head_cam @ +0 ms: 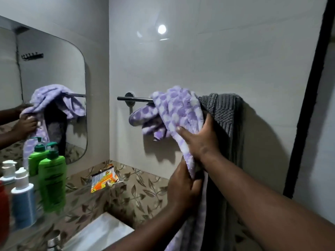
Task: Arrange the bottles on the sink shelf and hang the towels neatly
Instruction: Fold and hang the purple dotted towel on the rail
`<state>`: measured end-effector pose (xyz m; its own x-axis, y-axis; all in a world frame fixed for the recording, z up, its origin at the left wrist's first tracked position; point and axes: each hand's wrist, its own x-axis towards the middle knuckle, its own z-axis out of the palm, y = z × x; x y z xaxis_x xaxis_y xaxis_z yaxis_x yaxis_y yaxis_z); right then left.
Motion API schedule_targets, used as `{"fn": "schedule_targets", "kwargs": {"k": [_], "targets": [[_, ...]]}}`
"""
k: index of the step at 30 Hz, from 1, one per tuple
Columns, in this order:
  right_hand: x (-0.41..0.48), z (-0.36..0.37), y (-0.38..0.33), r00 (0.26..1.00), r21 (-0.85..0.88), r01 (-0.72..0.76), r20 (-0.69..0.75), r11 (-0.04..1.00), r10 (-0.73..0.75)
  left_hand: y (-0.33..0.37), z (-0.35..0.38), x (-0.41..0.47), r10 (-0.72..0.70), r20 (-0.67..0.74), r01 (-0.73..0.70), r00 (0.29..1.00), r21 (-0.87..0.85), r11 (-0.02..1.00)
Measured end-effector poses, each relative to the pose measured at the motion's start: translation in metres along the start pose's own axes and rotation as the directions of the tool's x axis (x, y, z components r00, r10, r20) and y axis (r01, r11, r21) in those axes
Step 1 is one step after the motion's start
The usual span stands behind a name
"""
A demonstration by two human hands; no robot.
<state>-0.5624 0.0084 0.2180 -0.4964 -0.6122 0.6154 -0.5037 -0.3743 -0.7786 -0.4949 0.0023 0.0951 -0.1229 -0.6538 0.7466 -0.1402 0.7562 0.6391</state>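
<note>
the fingers (208, 122) of the right hand (199, 142) are curled round the bunched upper part of the purple spotted towel (179, 107). the thumb lies on the near face and the other fingers are tucked behind the cloth, against the grey towel (226, 113). lower down, the left hand (183, 189) grips the same towel, its fingers (196, 182) wrapped tight round the gathered cloth just under the right wrist.

the purple spotted towel is draped over the towel bar (135, 99) on the far wall. it is rumpled, with a loose fold drooping to the left of the hands and a long tail hanging down below the left hand. the grey towel hangs flat over the right end of the bar, touching the purple one.

at the left, a green pump bottle (52, 180) and a blue bottle (22, 201) with a white cap stand upright on the glass shelf (79, 200), close together. their doubles show in the mirror (59, 73) behind them, as do the hands and the towel. a red thing at the left edge is too blurred to name. an orange and white sachet (103, 180) lies near the corner, apart from the bottles. the white sink (101, 232) sits below the shelf.
</note>
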Motion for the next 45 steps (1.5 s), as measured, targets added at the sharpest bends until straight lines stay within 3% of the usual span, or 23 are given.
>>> {"fn": "schedule_targets", "kwargs": {"k": [2,5,8,12,15,16,18,20,22,23,25,27,29,30,32,34,35,36,38,39,40,41,45], "targets": [[-0.004,-0.016,0.008,1.0,-0.036,-0.011,-0.013,0.999,0.011,0.001,-0.007,-0.005,0.059,0.044,-0.058,0.997,-0.029,0.998],[-0.017,-0.04,0.018,0.999,0.042,-0.02,-0.048,0.999,0.022,0.019,0.004,-0.018,-0.008,0.114,0.046,0.993,-0.327,0.944],[-0.039,-0.054,0.024,0.997,0.05,0.023,-0.074,0.998,-0.019,0.033,0.001,0.017,-0.295,0.079,0.267,0.952,-0.687,0.676],[-0.072,-0.073,0.041,1.0,-0.06,0.006,0.021,0.998,-0.004,0.061,-0.001,0.052,-0.373,0.124,0.33,0.92,-0.759,0.561],[-0.087,-0.091,0.053,0.986,0.043,-0.075,0.154,0.996,0.067,0.071,0.005,0.065,-0.407,0.085,0.339,0.909,-0.717,0.609],[-0.089,-0.097,0.053,0.968,0.212,-0.181,0.209,0.96,0.136,0.076,0.009,0.062,-0.415,0.065,0.338,0.908,-0.699,0.63],[-0.092,-0.106,0.048,0.877,0.555,-0.44,0.434,0.706,0.205,0.079,0.02,0.053,-0.43,0.073,0.355,0.9,-0.695,0.625],[-0.09,-0.12,0.042,0.767,0.627,-0.618,0.614,0.473,0.188,0.079,0.029,0.043,-0.436,0.126,0.373,0.891,-0.75,0.546],[-0.086,-0.132,0.04,0.706,0.597,-0.699,0.662,0.393,0.251,0.08,0.034,0.035,-0.431,0.193,0.409,0.881,-0.769,0.492],[-0.082,-0.136,0.041,0.716,0.581,-0.691,0.629,0.429,0.301,0.08,0.035,0.031,-0.428,0.203,0.42,0.881,-0.752,0.509],[-0.075,-0.146,0.045,0.817,0.563,-0.573,0.447,0.596,0.363,0.079,0.034,0.024,-0.405,0.228,0.45,0.886,-0.637,0.626],[-0.068,-0.158,0.042,0.896,0.555,-0.444,0.273,0.703,0.35,0.074,0.027,0.017,-0.36,0.356,0.495,0.862,-0.441,0.748],[-0.062,-0.173,0.034,0.925,0.556,-0.381,0.228,0.738,0.305,0.069,0.013,0.016,-0.353,0.585,0.509,0.73,-0.121,0.852],[-0.06,-0.18,0.028,0.931,0.539,-0.365,0.223,0.759,0.289,0.07,0.006,0.016,-0.327,0.702,0.419,0.633,0.044,0.907],[-0.057,-0.191,0.015,0.939,0.478,-0.338,0.224,0.811,0.26,0.08,-0.009,0.018,-0.204,0.888,0.074,0.412,0.191,0.979],[-0.055,-0.196,0.003,0.948,0.373,-0.301,0.215,0.878,0.234,0.103,-0.021,0.019,-0.166,0.955,-0.265,0.246,0.231,0.936],[-0.054,-0.195,-0.002,0.952,0.313,-0.284,0.208,0.907,0.226,0.116,-0.025,0.019,-0.131,0.955,-0.347,0.265,0.221,0.912],[-0.054,-0.194,-0.006,0.955,0.261,-0.27,0.198,0.927,0.223,0.126,-0.025,0.019,-0.033,0.931,-0.392,0.365,0.185,0.901],[-0.056,-0.189,-0.013,0.96,0.192,-0.249,0.177,0.949,0.216,0.137,-0.019,0.018,0.256,0.648,-0.444,0.718,0.142,0.885],[-0.057,-0.187,-0.015,0.962,0.174,-0.244,0.167,0.954,0.215,0.138,-0.014,0.019,0.36,0.444,-0.467,0.821,0.159,0.87],[-0.058,-0.185,-0.017,0.964,0.161,-0.24,0.158,0.957,0.215,0.138,-0.01,0.021,0.406,0.307,-0.469,0.861,0.169,0.867],[-0.058,-0.184,-0.019,0.965,0.147,-0.237,0.149,0.96,0.215,0.133,-0.005,0.023,0.391,0.275,-0.442,0.878,0.153,0.884],[-0.057,-0.191,-0.024,0.965,0.076,-0.256,0.084,0.964,0.25,0.098,0.012,0.025,0.193,0.523,-0.288,0.83,0.105,0.952]]}}
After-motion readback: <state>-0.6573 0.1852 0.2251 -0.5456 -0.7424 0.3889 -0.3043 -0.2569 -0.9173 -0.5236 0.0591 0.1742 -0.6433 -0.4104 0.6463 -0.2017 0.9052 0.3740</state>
